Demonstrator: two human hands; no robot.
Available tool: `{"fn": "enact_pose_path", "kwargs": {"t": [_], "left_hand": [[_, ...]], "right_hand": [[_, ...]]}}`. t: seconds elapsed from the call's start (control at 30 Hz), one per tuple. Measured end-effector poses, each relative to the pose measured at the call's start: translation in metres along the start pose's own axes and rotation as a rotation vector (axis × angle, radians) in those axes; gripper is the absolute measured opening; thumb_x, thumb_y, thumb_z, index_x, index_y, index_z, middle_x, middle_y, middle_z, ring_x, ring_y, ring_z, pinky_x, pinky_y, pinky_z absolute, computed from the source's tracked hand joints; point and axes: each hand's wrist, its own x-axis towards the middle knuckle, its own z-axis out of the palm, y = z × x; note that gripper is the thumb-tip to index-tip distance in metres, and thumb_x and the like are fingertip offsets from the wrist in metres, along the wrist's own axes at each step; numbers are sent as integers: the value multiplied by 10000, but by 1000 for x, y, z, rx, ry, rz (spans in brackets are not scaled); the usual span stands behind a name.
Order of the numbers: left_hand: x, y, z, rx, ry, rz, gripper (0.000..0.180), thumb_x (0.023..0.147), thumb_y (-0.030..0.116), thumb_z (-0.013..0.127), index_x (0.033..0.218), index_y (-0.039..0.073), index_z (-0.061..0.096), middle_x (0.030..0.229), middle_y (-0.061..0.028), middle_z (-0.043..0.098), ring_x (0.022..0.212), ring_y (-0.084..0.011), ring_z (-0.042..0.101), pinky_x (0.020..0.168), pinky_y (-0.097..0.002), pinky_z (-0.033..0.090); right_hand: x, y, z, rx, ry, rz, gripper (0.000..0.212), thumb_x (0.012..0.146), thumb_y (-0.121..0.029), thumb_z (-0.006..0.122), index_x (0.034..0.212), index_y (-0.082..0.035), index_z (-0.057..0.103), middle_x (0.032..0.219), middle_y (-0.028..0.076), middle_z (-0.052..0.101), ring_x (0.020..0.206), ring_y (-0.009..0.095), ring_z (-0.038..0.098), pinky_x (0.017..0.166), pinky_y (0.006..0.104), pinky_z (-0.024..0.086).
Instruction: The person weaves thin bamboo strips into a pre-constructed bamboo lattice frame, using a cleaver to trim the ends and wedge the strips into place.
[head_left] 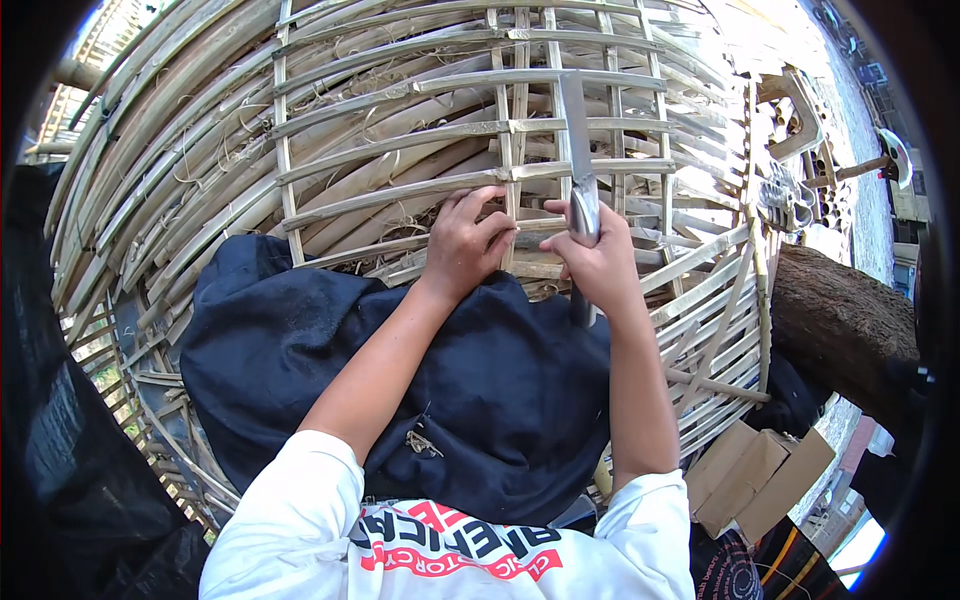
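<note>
A lattice of crossed split-bamboo strips lies in front of me, its near edge over the dark cloth on my lap. At this edge my left hand is closed, thumb and forefinger pinching the lattice beside an upright strip; the exact grip is partly hidden. My right hand is wrapped around the metal handle of a large knife. Its long blade points away from me and lies over the right part of the lattice. The handle's butt shows below my fist.
Dark cloth covers my lap. Long bamboo strips lie piled beneath and left of the lattice, above a slatted bamboo surface. At right are a thick brown log and an open cardboard box. Black sheeting hangs at left.
</note>
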Motion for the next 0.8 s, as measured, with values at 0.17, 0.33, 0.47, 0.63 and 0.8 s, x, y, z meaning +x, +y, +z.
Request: {"fn": "enact_pose_path", "kwargs": {"t": [0.17, 0.33, 0.47, 0.63, 0.8], "left_hand": [[1, 1, 1, -105, -36, -53, 159, 724, 86, 763, 842, 68, 658, 1197, -109, 618, 988, -315, 646, 816, -419, 534], [-3, -4, 1, -194, -89, -119, 153, 726, 52, 746, 844, 47, 649, 1216, -130, 618, 968, -318, 661, 812, -415, 548], [4, -4, 0, -105, -46, -30, 142, 738, 42, 739, 847, 37, 649, 1222, -152, 616, 1015, -341, 651, 845, -420, 543], [-2, -6, 4, -193, -73, -89, 136, 748, 36, 736, 848, 24, 645, 1242, -170, 613, 1081, -369, 626, 898, -434, 529], [-2, -6, 2, -195, -66, -74, 147, 750, 43, 743, 865, 26, 653, 1243, -177, 619, 1132, -378, 607, 934, -440, 519]], "right_hand": [[39, 22, 32, -80, -10, -16, 318, 712, -132, 630, 976, 44, 631, 715, 153, 629, 662, 203, 605, 658, 349, 497], [41, 15, 35, -129, -3, -40, 291, 709, -142, 636, 935, 41, 632, 732, 168, 648, 677, 254, 637, 674, 365, 507], [50, 15, 30, -235, 12, 0, 260, 709, -136, 631, 902, 37, 628, 741, 179, 659, 691, 275, 659, 677, 377, 512], [45, 6, 31, -321, -21, -18, 261, 714, -144, 627, 907, 31, 637, 742, 192, 668, 726, 313, 683, 694, 391, 518], [44, -2, 34, -290, 12, 17, 250, 717, -139, 628, 898, 33, 628, 745, 173, 667, 714, 276, 674, 690, 376, 517]]}}
